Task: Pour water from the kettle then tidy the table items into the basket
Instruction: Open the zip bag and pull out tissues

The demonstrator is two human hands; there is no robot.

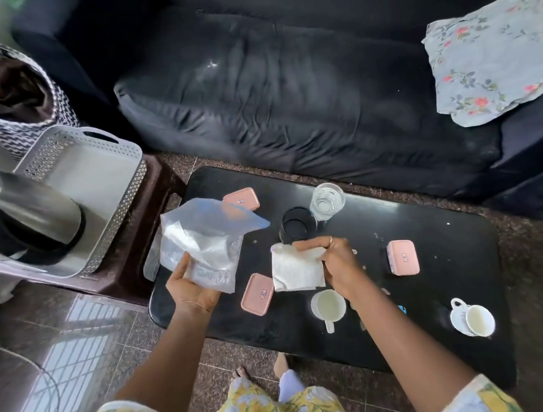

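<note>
Head view: I see the black table (442, 252) w/ free room along its right edge and far right corner; near edge partly covered by my arms. My left hand (189, 291) grips a clear plastic bag (204, 242) over the table's left end; right hand (334, 263) pinches a white folded tissue (297, 269) near the centre. Hands apart. Kettle (28, 217) lies in the white basket (111, 178) on a brown stool (149, 235) just beside the table's left edge. Clutter: 3 pink boxes (257, 293), water glass (326, 200), dark cup (298, 224), 2 white cups (328, 305). Kettle's cut off at frame left, blurred.
</note>
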